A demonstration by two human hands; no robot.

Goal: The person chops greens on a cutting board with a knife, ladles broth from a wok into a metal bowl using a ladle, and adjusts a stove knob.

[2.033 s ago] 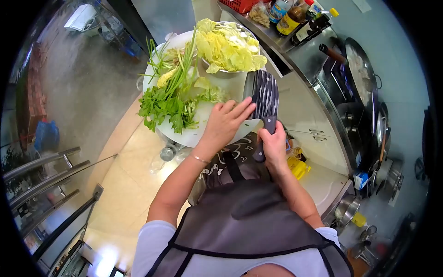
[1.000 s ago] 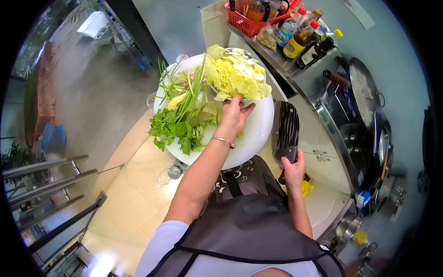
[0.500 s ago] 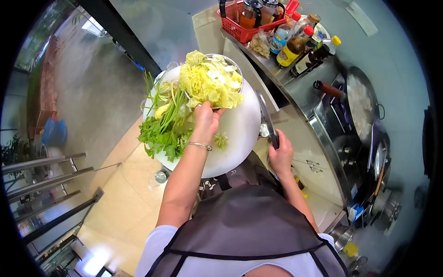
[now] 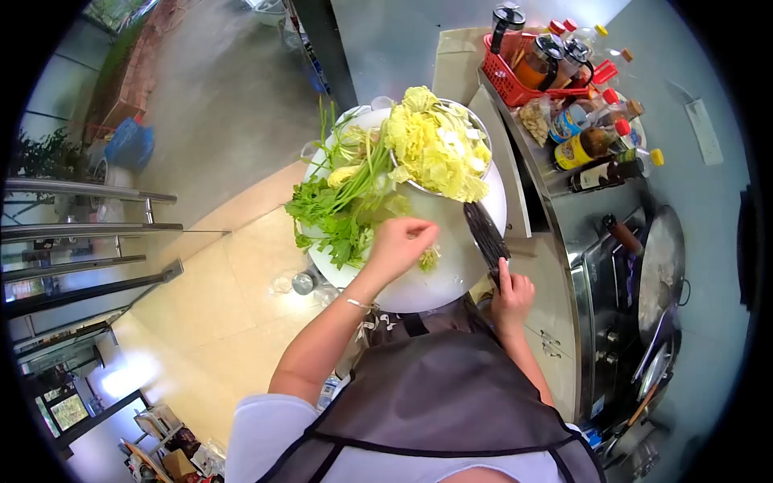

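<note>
My right hand (image 4: 512,299) grips a kitchen knife (image 4: 483,232), its dark broad blade pointing away over the right edge of the round white cutting board (image 4: 463,278). Above the near part of the board is my left hand (image 4: 403,245), fingers curled together with nothing visible in them. Just beyond it stands a metal bowl (image 4: 488,137) heaped with pale yellow cabbage leaves (image 4: 439,149). Green leafy stalks (image 4: 342,213), like celery or cilantro, lie along the board's left side. A small pile of chopped green bits (image 4: 429,258) rests beside my left fingers.
To the right, a counter bears a red basket (image 4: 507,80) with glass pitchers, and several sauce bottles (image 4: 592,146). Farther right, a wok (image 4: 662,266) of pale liquid sits on the stove (image 4: 612,302). A glass jar (image 4: 303,282) stands below the board's left edge.
My left hand has let go of the bowl's near rim and drawn back toward me, fingers curled. The knife has swung over the board's edge, its blade turned flatter. The whole view has shifted.
</note>
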